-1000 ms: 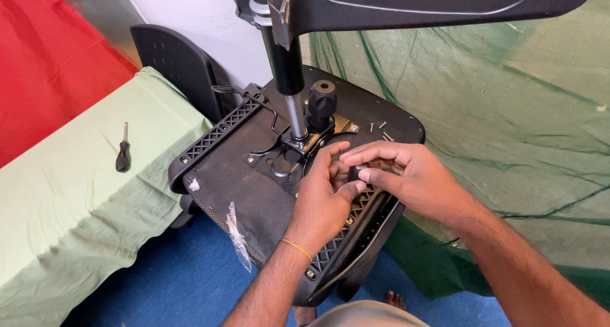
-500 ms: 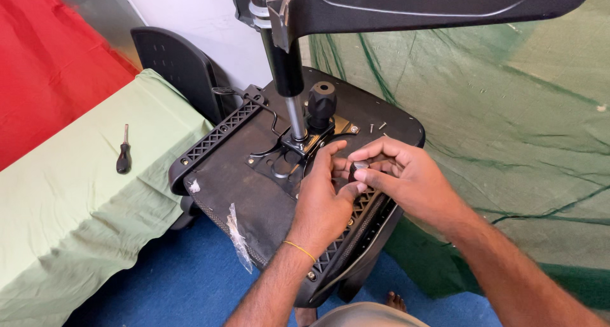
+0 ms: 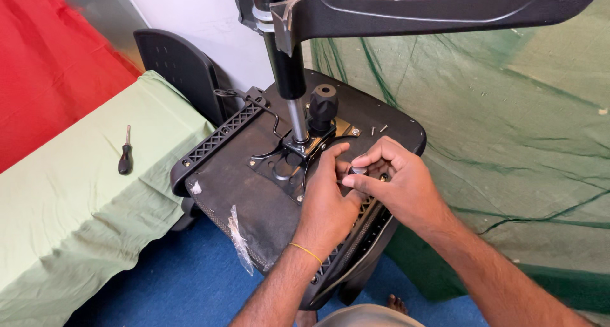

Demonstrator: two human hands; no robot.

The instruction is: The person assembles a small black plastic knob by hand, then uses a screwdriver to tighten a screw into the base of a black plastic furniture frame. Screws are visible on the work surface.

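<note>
Small part: a little silver-grey round piece (image 3: 359,170), like a nut or bolt head, sits just above the underside of the seat, near its right edge.
Right hand (image 3: 397,187): its grip is closed on the small part, thumb and forefinger pinching it.
Left hand (image 3: 329,197): lies against the right hand, fingers curled toward the same spot; whether its grip has hold of anything I cannot tell. A thin yellow band (image 3: 307,252) circles the wrist.
Seat: an upturned black office chair seat (image 3: 254,200), underside facing up, with a ribbed plastic arm bracket (image 3: 219,136) along its left edge.
Mechanism: a black metal plate (image 3: 286,165) at the seat's middle, the gas column (image 3: 292,92) rising from it, a black knob (image 3: 323,106) just beside.
Base: the chair's star base (image 3: 432,6) spreads overhead.
Loose screws: a few (image 3: 378,130) lie on the seat behind the hands.
Surroundings: a screwdriver (image 3: 125,155) on green cloth (image 3: 76,206) well to the left; green netting (image 3: 508,123) to the right; blue floor (image 3: 178,282) below.
</note>
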